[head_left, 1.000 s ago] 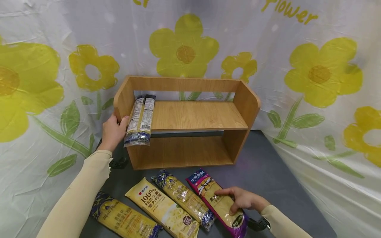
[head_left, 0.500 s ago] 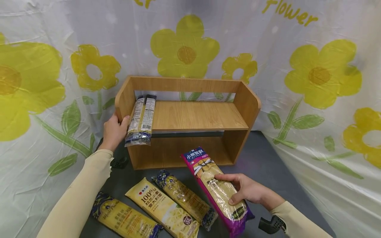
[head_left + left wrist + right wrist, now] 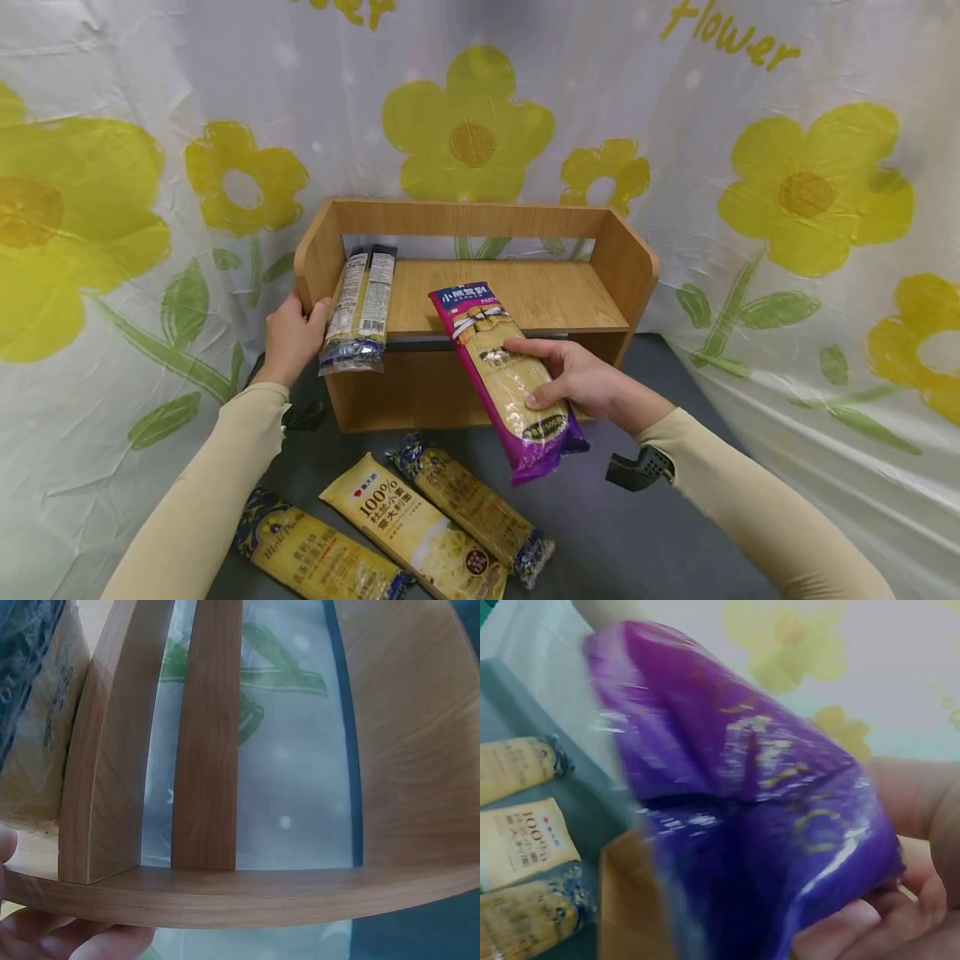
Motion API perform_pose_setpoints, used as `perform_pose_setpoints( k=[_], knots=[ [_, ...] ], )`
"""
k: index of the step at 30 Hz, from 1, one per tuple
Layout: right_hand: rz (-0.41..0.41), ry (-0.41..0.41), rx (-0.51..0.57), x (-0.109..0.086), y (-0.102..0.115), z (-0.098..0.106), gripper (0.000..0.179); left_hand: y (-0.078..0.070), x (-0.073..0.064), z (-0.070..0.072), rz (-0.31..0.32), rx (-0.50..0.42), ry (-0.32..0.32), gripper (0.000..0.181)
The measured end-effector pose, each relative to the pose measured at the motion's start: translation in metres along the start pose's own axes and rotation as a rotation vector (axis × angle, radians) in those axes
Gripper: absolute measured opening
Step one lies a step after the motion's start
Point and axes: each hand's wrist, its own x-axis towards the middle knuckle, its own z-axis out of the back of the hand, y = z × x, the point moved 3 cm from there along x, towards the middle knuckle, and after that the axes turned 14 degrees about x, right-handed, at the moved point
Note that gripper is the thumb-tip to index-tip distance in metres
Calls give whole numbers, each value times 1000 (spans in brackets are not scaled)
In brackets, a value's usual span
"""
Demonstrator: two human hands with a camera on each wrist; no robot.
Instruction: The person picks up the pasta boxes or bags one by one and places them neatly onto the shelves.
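My right hand (image 3: 581,382) grips a magenta and purple pack of pasta (image 3: 504,367) by its right side, thumb on the front. Tilted, the pack overlaps the front of the wooden two-tier shelf (image 3: 472,218) in the head view. Its crinkled purple end (image 3: 742,787) fills most of the right wrist view. My left hand (image 3: 296,335) holds the shelf's left side panel; in the left wrist view its fingers (image 3: 112,943) curl under that panel (image 3: 300,898). Just inside, pasta packs (image 3: 356,312) lie at the upper tier's left end, jutting past its front edge.
On the dark table (image 3: 622,533) before the shelf lie a blue-ended pasta pack (image 3: 322,550), a cream pack (image 3: 412,525) and another blue-ended pack (image 3: 472,504), side by side and slanted. A flower-printed curtain (image 3: 675,167) hangs behind and at both sides.
My right hand has lifted the purple pasta pack off the table and carried it forward and left, up to the shelf. My left hand has stayed on the side panel.
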Motion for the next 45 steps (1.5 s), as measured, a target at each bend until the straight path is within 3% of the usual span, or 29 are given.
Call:
perform_pose_setpoints(
  k=[9,14,18,23,30,35,40,45],
  knots=[
    [-25,-261,-22,86,16,-24,78,3,-3,-2,10,-3,-7,48],
    [3,-315,39,125,16,-37,80,3,0,-1,6,1,-20,47],
    [-12,-377,55,145,18,-41,80,-2,1,-2,1,-9,-16,45],
    [-51,-433,17,157,24,-44,81,-2,1,-3,-5,-19,-25,44],
    [-81,-442,-65,166,32,-51,82,1,0,-1,-2,-8,-35,45],
    [-88,-448,-113,167,32,-45,82,0,-2,-4,17,-11,-11,46],
    [-67,-421,-176,165,32,-41,83,-1,-2,-5,16,-23,-14,45],
    [-11,-420,-326,157,34,-34,90,-3,-2,-6,11,-26,-1,46]
  ],
)
